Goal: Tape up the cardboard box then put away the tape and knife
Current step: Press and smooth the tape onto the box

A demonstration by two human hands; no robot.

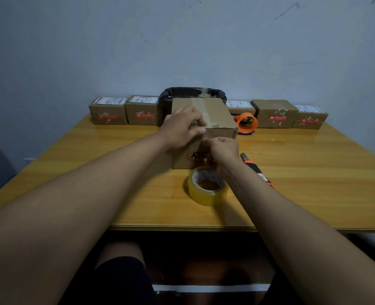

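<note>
cardboard box (217, 115) under left hand (181, 126), right hand (222, 150) at its front.

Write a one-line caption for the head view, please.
Both hands press tape onto the box; tape roll and knife lie on the table.

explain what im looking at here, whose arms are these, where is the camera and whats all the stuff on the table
There is no machine here: the arms belong to a person with a camera worn on the head, looking forward and down, so this is their own view. The left hand presses on the top of a cardboard box on a wooden table. The right hand works at the box's near face, seemingly pinching down tape, though the fingers hide it. In front lies a roll of clear tape; to the right, a utility knife. Behind stand a row of small labelled parcels, a black-lined bin and an orange tape dispenser.
</note>
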